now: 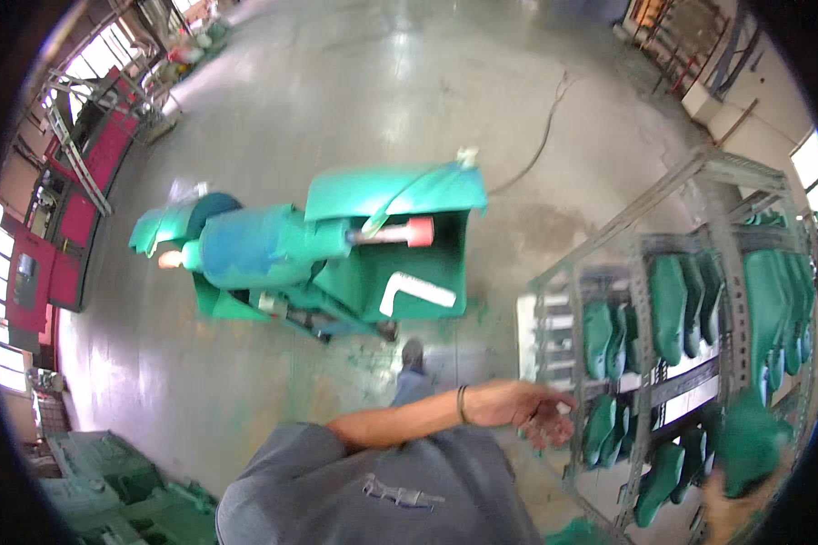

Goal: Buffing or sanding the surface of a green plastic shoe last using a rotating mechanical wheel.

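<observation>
My left arm reaches across my body, a dark band at its wrist. My left hand point(529, 413) is in front of the metal rack, its fingers loosely bent and apart, with nothing in them. At the lower right my right hand point(725, 510), smeared by motion, grips a green shoe last point(750, 443) that is blurred too; the exact finger placement is hard to make out. More green shoe lasts point(670, 304) hang in rows on the slotted metal rack point(641, 359), just beyond both hands.
Ahead stands a green and blue grinding machine point(254, 245) with a pinkish roller point(418, 232) and a white angled mark on its hood. A cable point(547, 127) trails over the floor. Red machines point(95, 186) line the left wall. Green blocks point(109, 472) lie at the lower left.
</observation>
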`<state>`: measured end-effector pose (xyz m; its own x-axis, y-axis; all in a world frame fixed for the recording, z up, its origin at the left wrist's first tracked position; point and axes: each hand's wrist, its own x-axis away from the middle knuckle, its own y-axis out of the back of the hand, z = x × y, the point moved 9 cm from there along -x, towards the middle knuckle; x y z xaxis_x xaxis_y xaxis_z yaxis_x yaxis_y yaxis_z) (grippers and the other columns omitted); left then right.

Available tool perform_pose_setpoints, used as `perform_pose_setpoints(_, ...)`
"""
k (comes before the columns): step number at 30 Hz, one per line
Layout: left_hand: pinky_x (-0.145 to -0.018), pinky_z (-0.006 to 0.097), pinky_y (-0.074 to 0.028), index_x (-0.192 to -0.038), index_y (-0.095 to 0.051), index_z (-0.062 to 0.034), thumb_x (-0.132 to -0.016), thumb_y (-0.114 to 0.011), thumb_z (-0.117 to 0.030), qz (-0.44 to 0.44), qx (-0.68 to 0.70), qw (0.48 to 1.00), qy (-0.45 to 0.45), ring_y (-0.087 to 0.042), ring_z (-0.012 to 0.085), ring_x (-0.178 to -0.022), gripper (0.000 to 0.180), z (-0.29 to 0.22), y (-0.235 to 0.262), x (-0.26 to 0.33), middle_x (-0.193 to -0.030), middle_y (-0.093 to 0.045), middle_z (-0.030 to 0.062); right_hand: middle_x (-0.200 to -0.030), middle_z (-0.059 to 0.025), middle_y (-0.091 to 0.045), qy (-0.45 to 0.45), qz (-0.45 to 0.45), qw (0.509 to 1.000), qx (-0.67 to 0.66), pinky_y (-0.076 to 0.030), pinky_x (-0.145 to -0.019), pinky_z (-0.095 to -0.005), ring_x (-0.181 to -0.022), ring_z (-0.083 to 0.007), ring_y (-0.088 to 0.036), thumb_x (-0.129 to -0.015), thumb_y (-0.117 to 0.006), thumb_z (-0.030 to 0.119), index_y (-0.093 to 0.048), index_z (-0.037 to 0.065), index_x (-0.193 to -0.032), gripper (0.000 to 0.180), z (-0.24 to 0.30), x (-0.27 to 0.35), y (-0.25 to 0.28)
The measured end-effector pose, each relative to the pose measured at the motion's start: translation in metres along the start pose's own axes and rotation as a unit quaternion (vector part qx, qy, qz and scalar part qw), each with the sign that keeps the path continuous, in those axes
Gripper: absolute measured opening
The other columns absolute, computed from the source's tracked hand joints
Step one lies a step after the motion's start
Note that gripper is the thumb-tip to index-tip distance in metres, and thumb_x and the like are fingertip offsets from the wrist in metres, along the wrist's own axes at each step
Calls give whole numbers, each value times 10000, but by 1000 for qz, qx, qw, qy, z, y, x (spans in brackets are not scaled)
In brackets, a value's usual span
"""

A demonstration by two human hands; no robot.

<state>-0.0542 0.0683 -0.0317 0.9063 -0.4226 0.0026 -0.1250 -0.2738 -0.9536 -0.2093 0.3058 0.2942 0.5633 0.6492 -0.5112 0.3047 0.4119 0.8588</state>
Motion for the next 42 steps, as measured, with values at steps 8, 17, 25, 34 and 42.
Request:
perform_pose_setpoints(8,-1209,392,-341,-1536,-437,20,-1056,-537,-466,-118,16,991,-53,-522,233,-1358,690,-79,71,112,-1431,-590,131,-1378,-167,-621,231,404,757,-458,-407,-1178,-505,-1323,-381,-578,-604,-885,89,-576,86,-1287,749,339,6,-290)
perform_pose_setpoints(17,-905,341,-579,-1313,-569,-65,-991,-714,-268,-322,127,905,-247,-684,180,-1018,407,-96,195,190,-1174,-678,86,-1421,-163,-547,-369,419,637,-532,-435,-1102,-401,-1359,-287,-535,-861,-805,273,-523,9,-1384,650,359,80,-441)
perform_pose_setpoints(25,-967,415,-573,-1351,-552,2,-1031,-626,-262,-473,-26,815,-335,-673,237,-1076,421,-134,258,217,-1212,-662,143,-1087,-151,-664,-387,587,389,-595,-615,-741,-341,-818,-232,-735,-900,-761,357,-459,19,-1408,681,413,87,-475)
perform_pose_setpoints(34,-981,478,-568,-1465,-466,3,-1089,-454,-405,-184,239,873,-384,-647,395,-1152,556,-171,270,174,-1325,-617,246,-1119,-188,-633,-409,538,366,-640,-654,-608,-392,-860,-274,-746,-887,-723,349,-400,22,-1447,724,421,34,-484)
perform_pose_setpoints(42,-911,377,-590,-1373,-582,-5,-1080,-531,-214,-327,191,840,-388,-696,224,-1086,364,-116,292,222,-1249,-690,129,-1242,-326,-644,-561,558,188,-583,-654,-716,-467,-910,-372,-746,-1034,-470,358,-459,-113,-1429,614,361,78,-505)
